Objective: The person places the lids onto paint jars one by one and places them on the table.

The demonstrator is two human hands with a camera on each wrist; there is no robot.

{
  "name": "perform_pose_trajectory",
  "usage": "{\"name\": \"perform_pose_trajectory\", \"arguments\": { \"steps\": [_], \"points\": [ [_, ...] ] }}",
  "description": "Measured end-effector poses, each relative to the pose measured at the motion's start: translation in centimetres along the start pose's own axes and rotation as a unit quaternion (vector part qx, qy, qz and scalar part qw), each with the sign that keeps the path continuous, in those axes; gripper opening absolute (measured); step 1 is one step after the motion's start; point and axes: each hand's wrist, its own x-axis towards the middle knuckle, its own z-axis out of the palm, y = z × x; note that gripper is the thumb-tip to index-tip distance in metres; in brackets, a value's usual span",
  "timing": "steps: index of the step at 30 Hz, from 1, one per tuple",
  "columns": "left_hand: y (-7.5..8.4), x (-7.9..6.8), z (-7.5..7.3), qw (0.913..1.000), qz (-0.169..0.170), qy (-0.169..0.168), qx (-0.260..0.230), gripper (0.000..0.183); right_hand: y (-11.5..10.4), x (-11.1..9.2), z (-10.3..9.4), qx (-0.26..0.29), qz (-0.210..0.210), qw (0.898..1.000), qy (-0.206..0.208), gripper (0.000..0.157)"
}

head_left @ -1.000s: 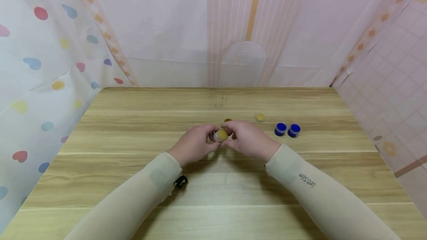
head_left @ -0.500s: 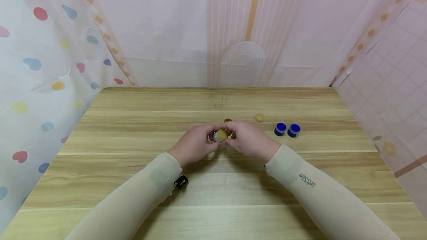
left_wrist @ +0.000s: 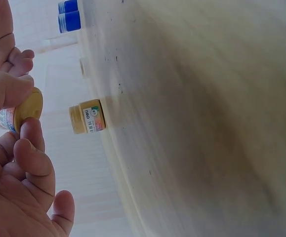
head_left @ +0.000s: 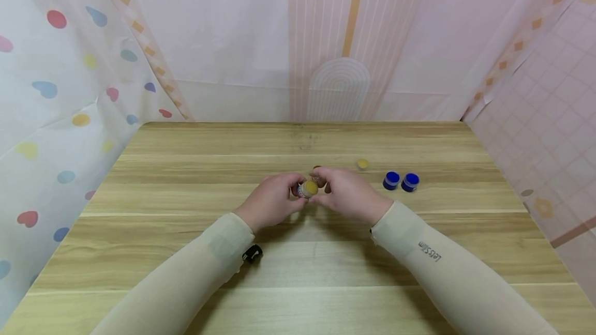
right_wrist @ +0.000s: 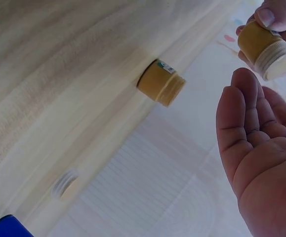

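My left hand (head_left: 272, 198) pinches a small paint jar (left_wrist: 29, 108) of ochre yellow between thumb and fingers, above the table. The jar lies tilted, its lid (head_left: 311, 187) toward my right hand. My right hand (head_left: 349, 193) is beside that lid with fingers loosely extended; in the right wrist view the fingers stand apart from it, and the thumb is out of sight there. A second ochre jar (right_wrist: 160, 84) stands upright on the table beyond the hands, without a lid; my right fingers hide most of it in the head view. A loose yellow lid (head_left: 362, 164) lies behind.
Two blue paint jars (head_left: 391, 180) stand close together on the wooden table (head_left: 209, 164), right of my right hand. A black object (head_left: 252, 254) shows beside the left sleeve. Patterned cloth (head_left: 233, 40) hangs around the back and sides.
The right fingers have spread slightly away from the lid of the held jar. The left hand and its jar stay in place.
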Motion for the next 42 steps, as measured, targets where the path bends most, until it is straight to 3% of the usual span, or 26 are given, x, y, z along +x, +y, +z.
{"name": "perform_pose_trajectory", "arguments": {
  "steps": [27,35,42],
  "points": [
    [0.08,-0.18,0.03,0.9999,0.011,-0.003,-0.007,0.022,-0.17,-0.10,0.09,-0.014,-0.009,1.000,0.000,0.031],
    [0.10,-0.15,-0.01,0.9999,0.007,-0.002,-0.012,0.024,-0.08,-0.12,0.07,-0.001,-0.022,1.000,0.002,0.046],
    [0.09,-0.15,-0.03,0.9999,0.003,-0.003,-0.012,0.026,-0.30,-0.08,-0.07,-0.002,-0.008,1.000,-0.010,0.043]
  ]
}}
